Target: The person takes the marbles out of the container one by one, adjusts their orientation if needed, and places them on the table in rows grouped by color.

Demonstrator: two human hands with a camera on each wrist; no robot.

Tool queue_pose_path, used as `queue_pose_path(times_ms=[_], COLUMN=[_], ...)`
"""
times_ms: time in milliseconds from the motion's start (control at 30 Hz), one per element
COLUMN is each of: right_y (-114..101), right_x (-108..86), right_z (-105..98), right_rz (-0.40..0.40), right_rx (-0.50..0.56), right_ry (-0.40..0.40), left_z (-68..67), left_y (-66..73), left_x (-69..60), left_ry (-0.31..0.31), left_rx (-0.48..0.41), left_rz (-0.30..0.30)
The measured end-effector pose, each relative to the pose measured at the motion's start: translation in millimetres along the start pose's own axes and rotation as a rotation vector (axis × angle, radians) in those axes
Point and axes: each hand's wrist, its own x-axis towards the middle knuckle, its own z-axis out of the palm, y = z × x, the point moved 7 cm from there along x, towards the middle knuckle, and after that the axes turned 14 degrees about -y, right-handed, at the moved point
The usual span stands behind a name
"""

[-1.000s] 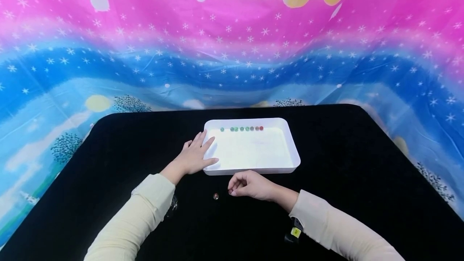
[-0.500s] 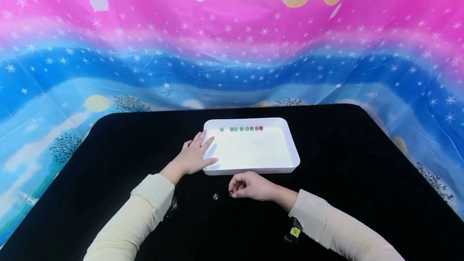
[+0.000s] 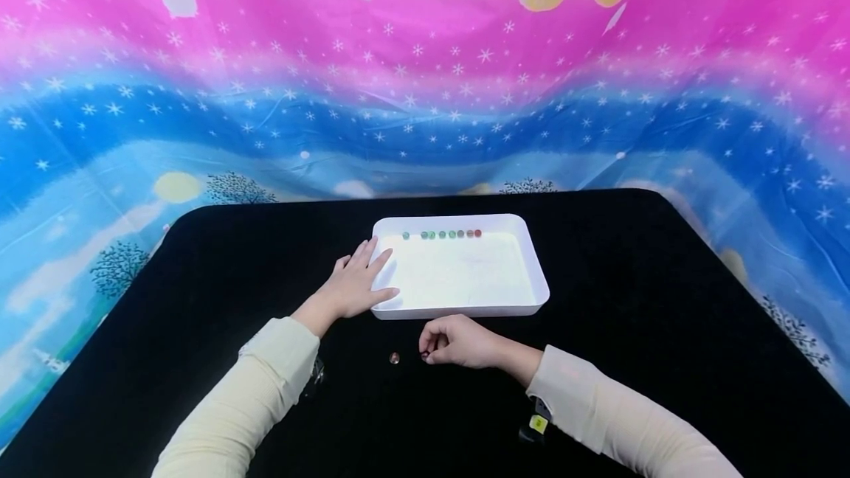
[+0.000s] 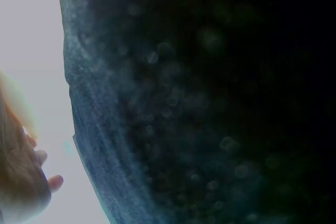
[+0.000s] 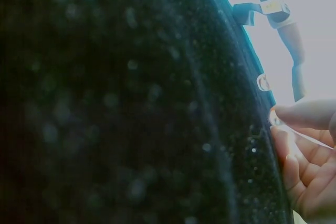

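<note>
Right wrist view gives me the grip closest: the right hand (image 5: 315, 169) has thumb and finger drawn nearly together, with just the width of one small glassy marble (image 5: 274, 118) between their tips. The lower fingers curl in beneath the pinch. From the head camera I see that hand low over the black tabletop (image 3: 637, 286), near the tray's near wall, the pinched marble mostly hidden by the fingertips. Just beside it, on the hand's left, a loose marble (image 3: 395, 358) with a reddish tint lies on the black cloth, apart from the fingers. My left hand (image 3: 355, 285) is spread wide, fingers straight and well parted, laid over the left rim of the white tray (image 3: 458, 311); it grips nothing. Left wrist view shows me only part of that hand, against glare. Inside the tray, along the far wall, I count a row of marbles (image 3: 442, 235): green ones toward the left, the leftmost set apart from the rest, then duller ones, and a red marble (image 3: 477, 233) at the right end. Behind the tabletop hangs a pink and blue backdrop (image 3: 425, 94) printed with snowflakes.
</note>
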Motion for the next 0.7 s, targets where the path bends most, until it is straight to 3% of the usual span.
queue_pose_path(times_ms=[333, 700], right_y=[-4.5, -3.4], right_x=[0.3, -2.8], right_z=[-1.0, -2.0], right_rz=[0.004, 0.021], right_rx=[-0.063, 0.000], right_ry=[-0.001, 0.003], left_z=[0.3, 1.6], left_y=[-0.6, -0.6], left_x=[0.2, 0.5], left_ry=[-0.007, 0.001], left_rx=[-0.007, -0.002], left_rz=[-0.002, 0.000])
